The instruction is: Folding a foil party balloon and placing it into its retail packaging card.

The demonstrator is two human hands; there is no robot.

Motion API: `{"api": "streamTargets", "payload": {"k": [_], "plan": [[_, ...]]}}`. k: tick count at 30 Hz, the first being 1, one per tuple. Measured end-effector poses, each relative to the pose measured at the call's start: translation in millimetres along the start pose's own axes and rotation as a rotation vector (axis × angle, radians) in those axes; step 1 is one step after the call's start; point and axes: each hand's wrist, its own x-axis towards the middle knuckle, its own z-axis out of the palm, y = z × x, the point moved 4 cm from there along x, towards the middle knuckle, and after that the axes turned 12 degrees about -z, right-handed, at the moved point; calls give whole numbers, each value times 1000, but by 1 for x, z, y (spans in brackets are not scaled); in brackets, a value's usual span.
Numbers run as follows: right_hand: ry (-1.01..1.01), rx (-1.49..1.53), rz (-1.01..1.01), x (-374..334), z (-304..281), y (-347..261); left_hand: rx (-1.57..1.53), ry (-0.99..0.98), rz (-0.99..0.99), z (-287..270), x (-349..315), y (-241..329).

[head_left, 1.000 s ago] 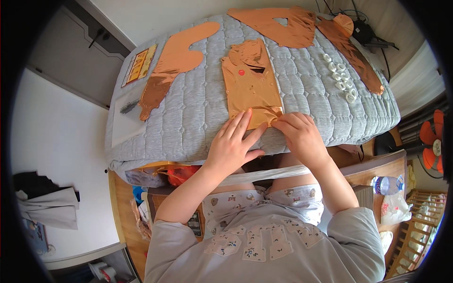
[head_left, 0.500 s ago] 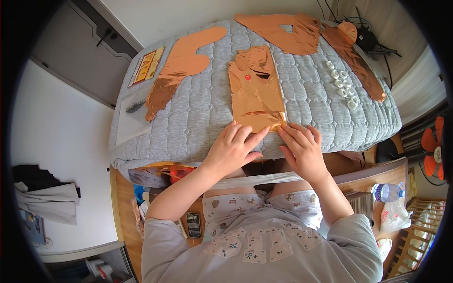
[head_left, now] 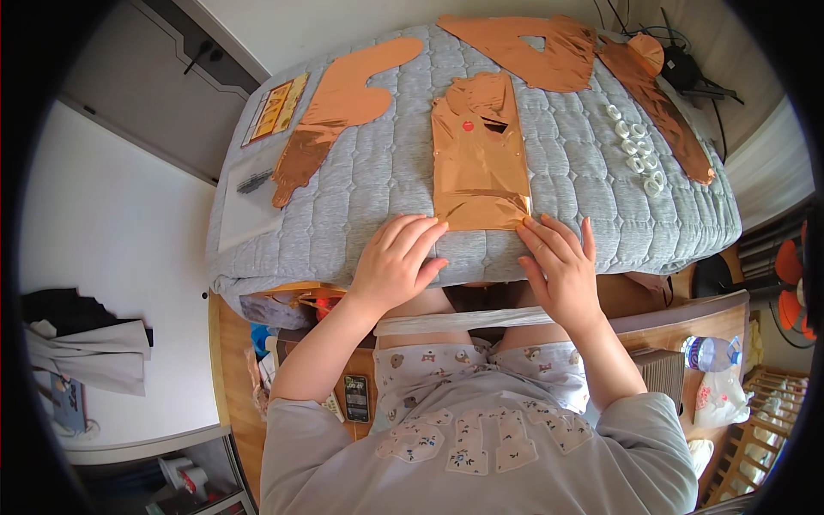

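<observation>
A folded copper-coloured foil balloon [head_left: 481, 172] lies flat on the quilted bed, its near edge toward me. A small red dot and a dark slit show near its far end, where the foil is bunched up. My left hand [head_left: 399, 262] rests its fingertips on the near left corner, fingers stretched out and thumb apart. At the near right corner, the fingertips of my right hand [head_left: 558, 266] press on the foil, with fingers spread. Neither hand wraps round anything.
The grey quilted mattress [head_left: 343, 197] carries more flat foil balloons, a curved one [head_left: 343, 103] at left, a pointed one [head_left: 524, 51] behind and a long one [head_left: 661, 112] at right. White ribbon rolls [head_left: 637, 148], a picture card [head_left: 276, 107] and a clear bag [head_left: 245, 202] lie around.
My hands have moved apart along the near edge, the left one to the left corner. The foil there now looks flatter and straighter. The view has shifted slightly.
</observation>
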Motion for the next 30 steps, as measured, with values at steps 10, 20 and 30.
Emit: {"api": "streamTargets", "payload": {"k": [10, 20, 30], "plan": [[55, -52, -34, 3, -8, -1, 35, -3, 39, -5, -3, -4], [132, -87, -33, 4, -12, 3, -68, -48, 46, -5, 9, -7], [153, -119, -16, 7, -21, 5, -94, -36, 20, -8, 7, -6]]}}
